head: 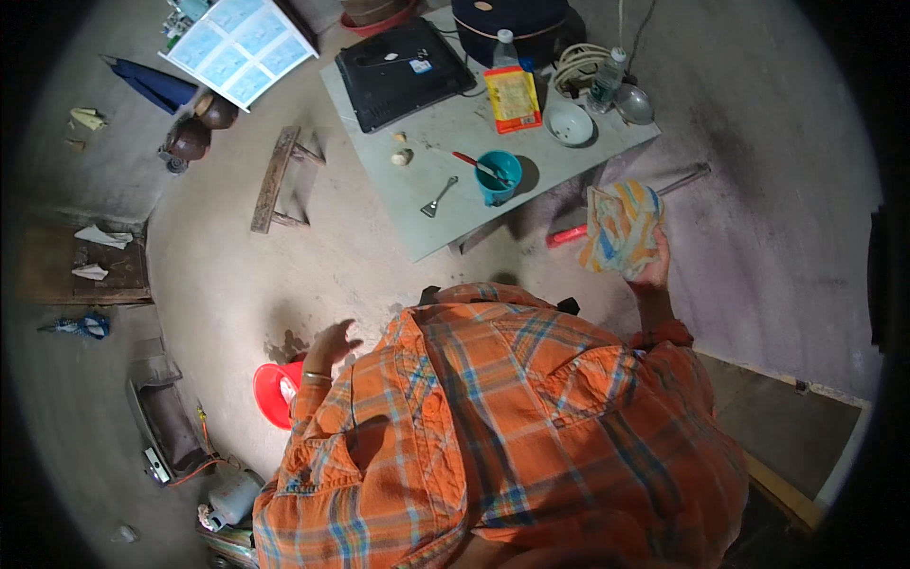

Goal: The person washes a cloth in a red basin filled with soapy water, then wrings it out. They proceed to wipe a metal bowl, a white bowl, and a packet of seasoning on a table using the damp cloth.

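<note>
A crumpled cloth [617,231] with yellow, blue and white stripes is in my right hand [652,263], raised at the right of the table's near edge. My left hand [335,343] hangs low on the left with its fingers apart and nothing in it. Beside my left forearm stands a red bucket [266,398], partly hidden by the sleeve; something pale shows inside. On the table [419,231] before me sit a turquoise cup [490,186] with a red-handled utensil [475,162] across it, a metal peeler-like tool [439,197] and a garlic bulb [402,157].
A black laptop [402,75], a yellow-red packet [513,99], a white bowl [569,124], a plastic bottle [608,80] and a metal bowl [634,104] occupy the table's far part. A wooden bench [276,181] stands left of it. A red bar [566,236] shows behind the cloth.
</note>
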A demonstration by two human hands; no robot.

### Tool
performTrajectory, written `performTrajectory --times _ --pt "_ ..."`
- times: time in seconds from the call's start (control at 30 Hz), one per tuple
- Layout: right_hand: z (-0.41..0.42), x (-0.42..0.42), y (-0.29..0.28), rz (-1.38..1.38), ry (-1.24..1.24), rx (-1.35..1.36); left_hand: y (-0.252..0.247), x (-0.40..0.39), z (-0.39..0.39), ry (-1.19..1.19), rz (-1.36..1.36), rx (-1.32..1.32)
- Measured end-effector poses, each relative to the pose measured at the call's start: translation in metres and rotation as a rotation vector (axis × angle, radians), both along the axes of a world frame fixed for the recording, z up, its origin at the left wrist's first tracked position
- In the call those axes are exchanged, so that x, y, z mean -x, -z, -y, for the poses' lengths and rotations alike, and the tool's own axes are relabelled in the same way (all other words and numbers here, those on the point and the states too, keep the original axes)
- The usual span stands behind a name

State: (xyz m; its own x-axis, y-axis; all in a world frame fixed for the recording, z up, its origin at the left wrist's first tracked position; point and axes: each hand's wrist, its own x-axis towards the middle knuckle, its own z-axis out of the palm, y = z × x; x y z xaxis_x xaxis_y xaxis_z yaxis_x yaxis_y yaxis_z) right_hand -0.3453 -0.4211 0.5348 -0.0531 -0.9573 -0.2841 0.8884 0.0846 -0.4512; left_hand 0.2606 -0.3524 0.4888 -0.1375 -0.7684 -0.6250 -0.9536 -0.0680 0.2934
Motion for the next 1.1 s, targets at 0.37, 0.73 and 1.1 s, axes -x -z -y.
performTrajectory --times 0.37,0.73,1.1 --pt "-0.04 0.022 0.067 -0.131 -0.197 -0.238 -0.043 0.13 0.104 0.086 -0.265 0.357" --pt "-0.07 -0.011 0.031 -0.003 0.186 -0.348 0.003 0.226 0.168 -0.413 -0.824 -0.106" --pt "-0.115 -0.007 0.035 -0.197 0.273 -0.478 0.045 0.274 0.2 -0.706 -1.097 -0.201"
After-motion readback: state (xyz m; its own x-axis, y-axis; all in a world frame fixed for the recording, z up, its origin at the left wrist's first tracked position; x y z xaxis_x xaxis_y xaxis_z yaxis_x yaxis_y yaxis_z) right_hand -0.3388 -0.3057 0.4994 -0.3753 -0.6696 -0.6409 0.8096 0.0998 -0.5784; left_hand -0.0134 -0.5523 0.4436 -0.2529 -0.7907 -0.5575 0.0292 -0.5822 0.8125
